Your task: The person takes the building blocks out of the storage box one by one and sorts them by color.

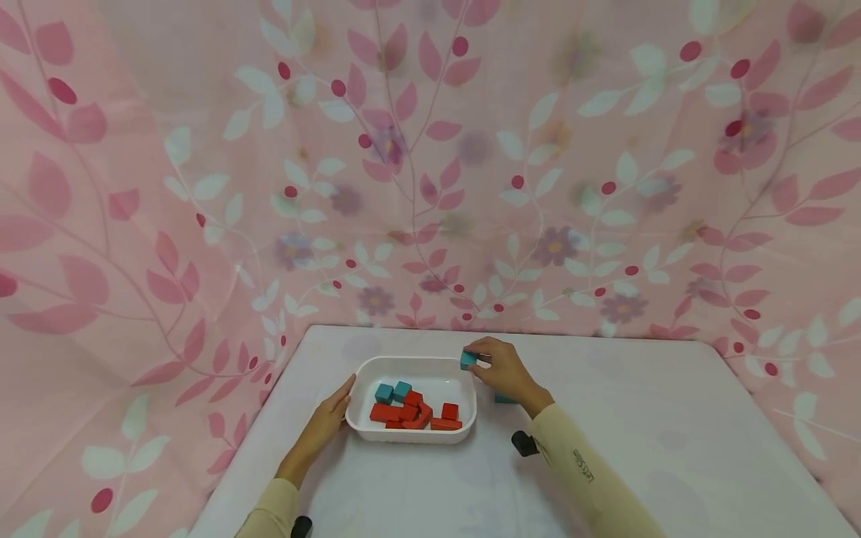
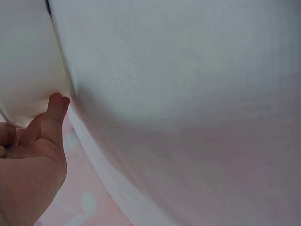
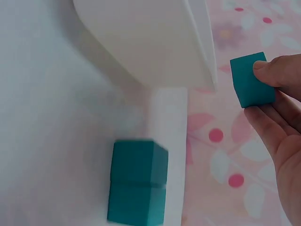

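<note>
My right hand (image 1: 504,370) pinches a teal block (image 3: 253,80) between thumb and fingertips, raised over the right rim of a white tray (image 1: 417,436). Along the tray's left end lies my left hand (image 1: 327,415), its fingers fairly straight against the outer wall; in the left wrist view the fingertips touch the tray's side, low by the cloth. Inside the tray are two teal cubes (image 1: 384,393) toward the back left. Several red blocks (image 1: 386,412), one of them a curved arch (image 1: 422,417), lie in front of them.
Two teal blocks (image 3: 136,181) sit side by side on the table just right of the tray, partly hidden under my right hand in the head view. A white cloth (image 1: 673,448) covers the table. Pink floral curtains (image 1: 430,187) hang behind its far edge.
</note>
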`<state>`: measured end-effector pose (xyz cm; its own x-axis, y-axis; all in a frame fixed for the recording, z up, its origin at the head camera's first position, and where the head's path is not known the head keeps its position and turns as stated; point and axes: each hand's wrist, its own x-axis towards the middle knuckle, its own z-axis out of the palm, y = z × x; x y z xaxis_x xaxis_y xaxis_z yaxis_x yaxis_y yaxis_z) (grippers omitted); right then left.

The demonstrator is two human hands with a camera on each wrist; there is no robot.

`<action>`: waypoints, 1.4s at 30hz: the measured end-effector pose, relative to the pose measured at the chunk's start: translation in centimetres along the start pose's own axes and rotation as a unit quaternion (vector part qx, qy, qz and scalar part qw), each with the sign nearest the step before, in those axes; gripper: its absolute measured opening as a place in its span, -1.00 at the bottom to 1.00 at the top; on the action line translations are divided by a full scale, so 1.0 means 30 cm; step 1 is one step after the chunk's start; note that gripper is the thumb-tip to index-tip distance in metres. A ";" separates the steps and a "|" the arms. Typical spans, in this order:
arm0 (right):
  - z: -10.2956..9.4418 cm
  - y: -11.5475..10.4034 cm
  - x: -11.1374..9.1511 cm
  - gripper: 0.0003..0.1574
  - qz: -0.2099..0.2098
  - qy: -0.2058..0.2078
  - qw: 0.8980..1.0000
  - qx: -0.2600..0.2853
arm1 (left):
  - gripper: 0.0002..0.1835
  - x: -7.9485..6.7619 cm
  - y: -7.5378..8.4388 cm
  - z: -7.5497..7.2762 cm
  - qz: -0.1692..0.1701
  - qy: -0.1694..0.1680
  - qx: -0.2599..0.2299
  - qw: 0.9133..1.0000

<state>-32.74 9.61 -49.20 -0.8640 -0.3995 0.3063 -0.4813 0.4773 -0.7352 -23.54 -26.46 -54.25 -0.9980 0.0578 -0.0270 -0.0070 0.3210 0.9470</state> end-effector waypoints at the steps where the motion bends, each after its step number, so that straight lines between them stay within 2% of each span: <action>1: -0.015 0.006 -0.008 -0.56 0.002 0.005 1.000 -0.001 | -0.48 -0.001 0.000 -0.001 0.001 0.000 0.000 1.000; 7: -0.106 0.055 -0.061 -0.58 0.016 0.025 0.999 -0.019 | -0.48 0.001 -0.008 -0.006 0.000 0.000 0.004 1.000; 11: -0.155 0.087 -0.103 -0.60 0.017 0.034 0.999 -0.010 | -0.49 0.000 -0.014 -0.008 -0.004 0.003 0.008 1.000; 18: -0.216 0.160 -0.176 -0.63 -0.006 0.041 0.999 -0.014 | -0.48 -0.003 -0.018 -0.004 -0.008 0.002 0.006 1.000; 22: -0.241 0.200 -0.204 -0.64 0.014 0.041 0.999 -0.029 | -0.48 -0.001 -0.018 -0.002 -0.011 0.003 0.008 1.000; 27: -0.251 0.244 -0.224 -0.64 0.052 0.024 0.998 -0.031 | -0.48 -0.001 -0.009 -0.001 -0.013 0.002 0.008 1.000; 32: -0.237 0.279 -0.236 -0.63 0.087 0.008 0.996 -0.029 | -0.48 0.000 0.001 -0.004 0.002 -0.010 -0.004 1.000; 42: -0.211 0.297 -0.239 -0.62 0.106 -0.009 0.994 -0.019 | -0.48 -0.002 -0.003 -0.009 0.007 -0.018 -0.019 1.000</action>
<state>-31.75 21.67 -54.12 -0.9441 -0.3007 0.1349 -0.2936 0.5815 -0.7588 -23.49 -26.75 -54.24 -0.9950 0.0970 -0.0248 0.0038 0.2844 0.9587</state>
